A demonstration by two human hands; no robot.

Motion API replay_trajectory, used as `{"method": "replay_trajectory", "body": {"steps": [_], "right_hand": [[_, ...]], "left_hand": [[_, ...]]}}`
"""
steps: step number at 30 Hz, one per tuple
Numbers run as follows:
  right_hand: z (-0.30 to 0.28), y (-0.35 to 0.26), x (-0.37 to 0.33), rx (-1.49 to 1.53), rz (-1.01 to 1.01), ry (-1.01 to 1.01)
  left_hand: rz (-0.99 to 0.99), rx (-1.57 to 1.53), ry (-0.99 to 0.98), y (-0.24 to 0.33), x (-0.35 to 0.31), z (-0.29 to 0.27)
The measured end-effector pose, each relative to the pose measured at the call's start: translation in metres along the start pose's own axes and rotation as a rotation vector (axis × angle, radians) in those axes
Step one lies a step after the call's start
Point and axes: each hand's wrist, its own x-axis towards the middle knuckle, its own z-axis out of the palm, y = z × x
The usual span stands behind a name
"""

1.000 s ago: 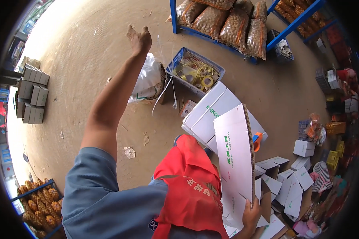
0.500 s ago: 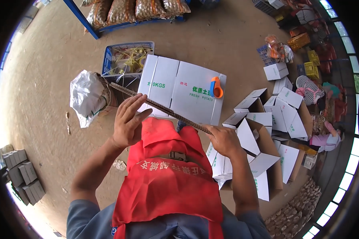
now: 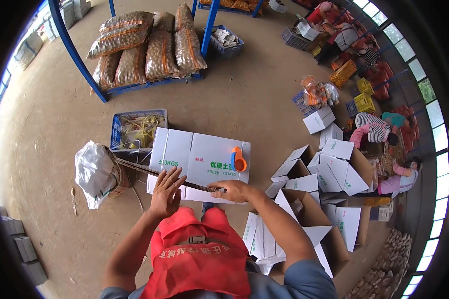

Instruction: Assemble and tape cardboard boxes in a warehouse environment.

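Head view, looking down. A flat carton [image 3: 197, 186], seen edge-on, lies slantwise in front of the worker's red apron [image 3: 199, 271]. The right hand [image 3: 236, 191] grips its right end, fingers curled over the edge; the left hand [image 3: 165, 197] rests against it, fingers extended and slightly parted, not closed around it. As I judge it from here, forming is done, at least in part, for the group of white cartons [image 3: 334, 179] at the right, which stand or lean with flaps spread; the carton in the hands is not yet opened out. Beyond it lies a white printed carton [image 3: 179, 144] bearing an orange-and-blue tape dispenser [image 3: 240, 160]; whether that carton is one piece or a stack, I cannot tell.

Containers. A blue crate [image 3: 116, 134], left of the printed carton, holds a tangle of yellowish strips [image 3: 142, 125]. A white plastic bag [image 3: 96, 172] drapes over a brown basket-like holder, its contents hidden. On the blue rack [image 3: 149, 84], net sacks [image 3: 160, 56] are filled with small round produce; beside it a second blue crate [image 3: 228, 50] contains pale scraps [image 3: 224, 36]. Brown interiors show in several formed cartons.
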Motion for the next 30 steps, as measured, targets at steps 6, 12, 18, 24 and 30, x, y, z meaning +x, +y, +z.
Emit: {"method": "replay_trajectory", "body": {"steps": [6, 12, 18, 24, 30], "right_hand": [[-0.023, 0.031, 0.019, 0.142, -0.041, -0.003], [-0.045, 0.029, 0.024, -0.127, -0.081, 0.182], [-0.01, 0.007, 0.032, -0.525, -0.071, 0.285], [-0.076, -0.019, 0.056, -0.54, -0.153, 0.471], [-0.075, -0.031, 0.098, -0.543, -0.097, 0.489]], "left_hand": [[0.024, -0.029, 0.049, 0.008, 0.011, 0.006], [0.068, 0.156, -0.004, 0.026, -0.008, 0.01], [-0.113, 0.147, -0.027, 0.028, -0.035, 0.012], [-0.059, 0.027, -0.11, 0.071, 0.0, 0.0], [-0.023, -0.096, -0.291, 0.095, -0.026, 0.037]]}}
